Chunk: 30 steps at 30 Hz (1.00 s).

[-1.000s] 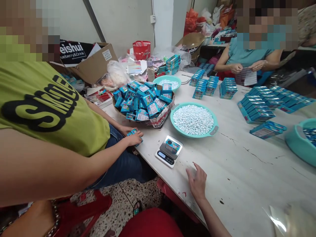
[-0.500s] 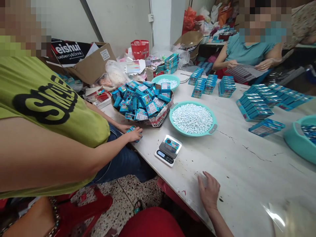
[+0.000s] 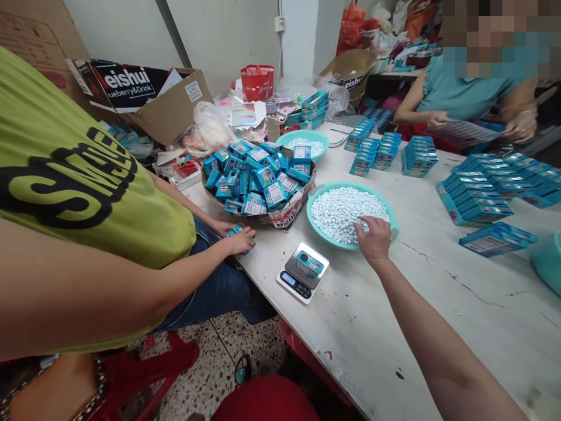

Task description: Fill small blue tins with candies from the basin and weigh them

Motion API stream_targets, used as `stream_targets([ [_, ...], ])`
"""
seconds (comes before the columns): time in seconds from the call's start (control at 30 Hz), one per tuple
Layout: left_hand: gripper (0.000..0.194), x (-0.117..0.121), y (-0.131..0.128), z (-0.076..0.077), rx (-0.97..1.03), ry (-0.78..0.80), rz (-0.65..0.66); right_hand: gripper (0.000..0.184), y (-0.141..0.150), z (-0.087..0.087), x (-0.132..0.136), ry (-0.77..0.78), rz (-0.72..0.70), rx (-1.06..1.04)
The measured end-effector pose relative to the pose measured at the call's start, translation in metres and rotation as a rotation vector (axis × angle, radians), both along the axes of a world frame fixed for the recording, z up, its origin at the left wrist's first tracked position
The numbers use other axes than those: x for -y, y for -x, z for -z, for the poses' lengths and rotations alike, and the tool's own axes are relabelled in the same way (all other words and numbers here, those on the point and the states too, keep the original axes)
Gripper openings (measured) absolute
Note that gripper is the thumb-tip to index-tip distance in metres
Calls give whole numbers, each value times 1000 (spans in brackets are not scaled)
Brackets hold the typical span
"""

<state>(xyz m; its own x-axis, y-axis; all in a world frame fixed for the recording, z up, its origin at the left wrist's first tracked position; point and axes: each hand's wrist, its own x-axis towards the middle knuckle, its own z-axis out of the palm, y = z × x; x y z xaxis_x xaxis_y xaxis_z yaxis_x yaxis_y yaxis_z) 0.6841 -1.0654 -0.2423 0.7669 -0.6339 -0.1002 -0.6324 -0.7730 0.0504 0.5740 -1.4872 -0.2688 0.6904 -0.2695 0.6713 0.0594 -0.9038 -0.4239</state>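
My right hand (image 3: 373,238) reaches over the near rim of a teal bowl (image 3: 316,193) heaped with small white pellets (image 3: 339,206). Its fingers curl down into the pellets, and the tips are hidden. My left hand is out of view. Just left of my forearm stands a small digital scale (image 3: 293,280) with one blue box (image 3: 309,263) on its pan. Behind the scale, a low carton (image 3: 287,215) is piled with several loose blue boxes (image 3: 258,178).
A person in a green shirt sits close on the left, one hand (image 3: 240,240) on a small blue box at the table edge. Stacks of blue boxes (image 3: 475,190) stand at the right and back. Another person (image 3: 464,96) holds a sheet at the far end. A second pellet bowl (image 3: 302,140) lies behind the carton.
My right hand has left the bare tabletop near the front edge and moved forward into the pellet bowl. The view has shifted slightly. The green-shirted person's hand stays on its box.
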Motion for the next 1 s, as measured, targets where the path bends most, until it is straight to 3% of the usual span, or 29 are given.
stream_targets([
  [0.13, 21, -5, -3, 11, -104, 17, 37, 40, 4, 9, -8, 6, 27, 0],
  [0.3, 12, -18, -12, 14, -154, 67, 28, 29, 44, 20, -31, -71, 38, 68],
  [0.47, 8, -29, -18, 12, -168, 118, 6, 23, 97, 50, -58, -153, 1, 18],
  [0.63, 18, -20, -11, 16, -167, 130, -19, 26, 128, 77, -75, -183, -53, -70],
  [0.83, 28, -4, -4, 10, -138, 103, -17, 61, 125, 69, -91, -262, -291, -174],
  [1.0, 35, -3, -2, 4, -76, 66, 61, 76, 114, 60, -103, -318, -331, -220],
])
